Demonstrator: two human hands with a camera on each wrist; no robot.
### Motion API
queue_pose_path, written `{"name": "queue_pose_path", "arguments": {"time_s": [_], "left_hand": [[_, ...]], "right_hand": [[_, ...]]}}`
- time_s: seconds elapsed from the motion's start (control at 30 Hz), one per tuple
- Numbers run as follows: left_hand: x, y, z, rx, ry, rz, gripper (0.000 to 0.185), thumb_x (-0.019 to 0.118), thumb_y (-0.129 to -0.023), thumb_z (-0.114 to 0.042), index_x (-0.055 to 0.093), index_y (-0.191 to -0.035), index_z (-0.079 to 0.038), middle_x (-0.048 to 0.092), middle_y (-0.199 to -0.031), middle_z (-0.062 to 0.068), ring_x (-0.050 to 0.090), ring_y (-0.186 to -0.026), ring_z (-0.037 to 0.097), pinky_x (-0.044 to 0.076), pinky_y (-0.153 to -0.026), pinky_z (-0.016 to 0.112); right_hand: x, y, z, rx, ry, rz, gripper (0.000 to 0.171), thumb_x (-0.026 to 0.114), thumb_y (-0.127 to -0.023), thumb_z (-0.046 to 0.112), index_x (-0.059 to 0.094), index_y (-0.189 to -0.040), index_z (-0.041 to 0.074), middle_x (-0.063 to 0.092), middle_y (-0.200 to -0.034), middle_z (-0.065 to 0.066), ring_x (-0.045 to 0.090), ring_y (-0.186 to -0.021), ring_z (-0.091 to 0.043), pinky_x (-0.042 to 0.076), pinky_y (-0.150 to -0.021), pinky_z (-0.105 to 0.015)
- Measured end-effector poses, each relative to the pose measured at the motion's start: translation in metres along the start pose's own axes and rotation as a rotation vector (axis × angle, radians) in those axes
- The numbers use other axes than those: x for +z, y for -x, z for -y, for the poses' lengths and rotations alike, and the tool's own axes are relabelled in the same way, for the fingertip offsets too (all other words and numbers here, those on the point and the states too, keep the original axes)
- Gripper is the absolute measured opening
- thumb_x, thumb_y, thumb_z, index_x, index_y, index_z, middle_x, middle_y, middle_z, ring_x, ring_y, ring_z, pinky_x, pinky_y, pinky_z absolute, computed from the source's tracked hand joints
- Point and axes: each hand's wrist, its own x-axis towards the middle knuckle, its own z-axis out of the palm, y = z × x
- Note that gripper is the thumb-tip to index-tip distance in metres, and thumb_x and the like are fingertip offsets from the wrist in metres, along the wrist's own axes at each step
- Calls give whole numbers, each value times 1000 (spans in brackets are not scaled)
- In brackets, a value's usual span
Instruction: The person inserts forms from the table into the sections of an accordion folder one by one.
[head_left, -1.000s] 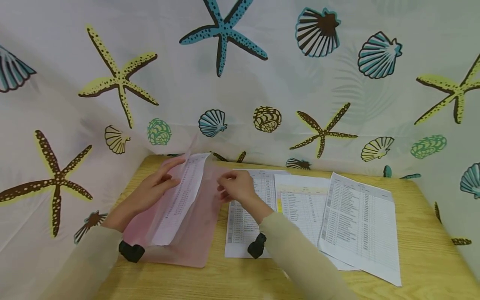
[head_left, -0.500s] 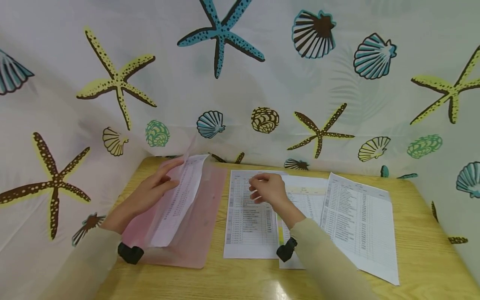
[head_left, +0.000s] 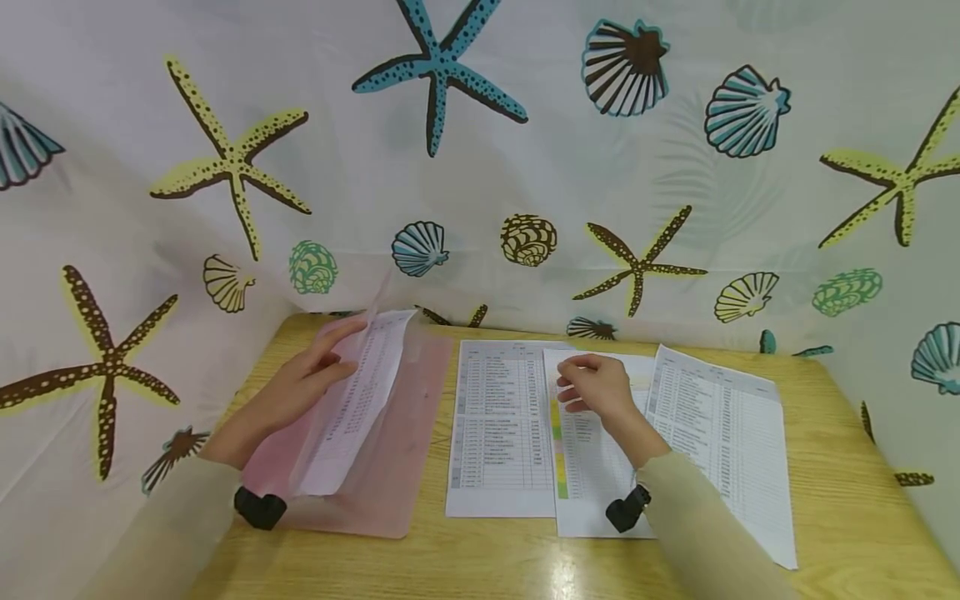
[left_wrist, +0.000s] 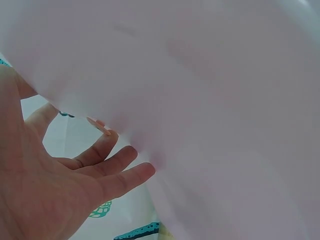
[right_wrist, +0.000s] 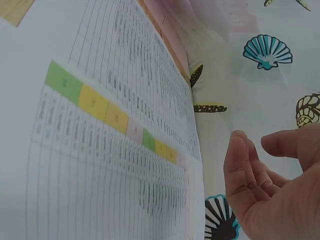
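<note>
papers are what you are filing: your left hand [head_left: 300, 387] props up the clear front flap of the pink folder [head_left: 390, 467], fingers straight and a little spread against the flap, with one printed sheet [head_left: 352, 408] standing in the opening just beyond your fingertips. in the left wrist view those fingers [left_wrist: 117, 165] lie relaxed and apart under the pale plastic. your right hand [head_left: 600, 387] hovers over the colour-striped sheet [head_left: 588, 475], fingers loosely curled and gripping nothing; the right wrist view shows the fingertips [right_wrist: 240, 160] clear of the paper, its green and yellow band off to their left. i judge that you are between sheets: one is in the folder and the next is being reached for. the plain table sheet [head_left: 498, 433] lies between your two hands, its right edge under the striped one, and a third sheet [head_left: 720, 442] overlaps the striped one beyond your right wrist. the next move calls for a pinch on one sheet's top edge only, lifted free of its neighbours on the wooden table [head_left: 862, 517], while your left keeps the flap wide.
</note>
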Motion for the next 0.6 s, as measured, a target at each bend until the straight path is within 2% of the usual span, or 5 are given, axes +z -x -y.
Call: {"name": "queue_pose_path", "arguments": {"time_s": [0.23, 0.6], "left_hand": [[0, 0, 0, 14, -10, -2, 61, 53, -111, -21, 29, -167, -22, 27, -168, 13, 51, -123, 39, 47, -101, 51], [0, 1, -1, -13, -17, 1, 61, 53, -111, -25, 29, -167, -26, 30, -164, 13, 52, -121, 38, 47, -100, 50]], "right_hand": [[-31, 1, -12, 30, 24, -40, 41, 64, -103, 24, 65, -135, -3, 77, -109, -20, 73, -71, -12, 62, -67, -28], [-86, 5, -28, 96, -35, -102, 46, 64, -105, 25, 60, -140, -5, 75, -90, 1, 73, -71, -8, 62, -68, -27]]}}
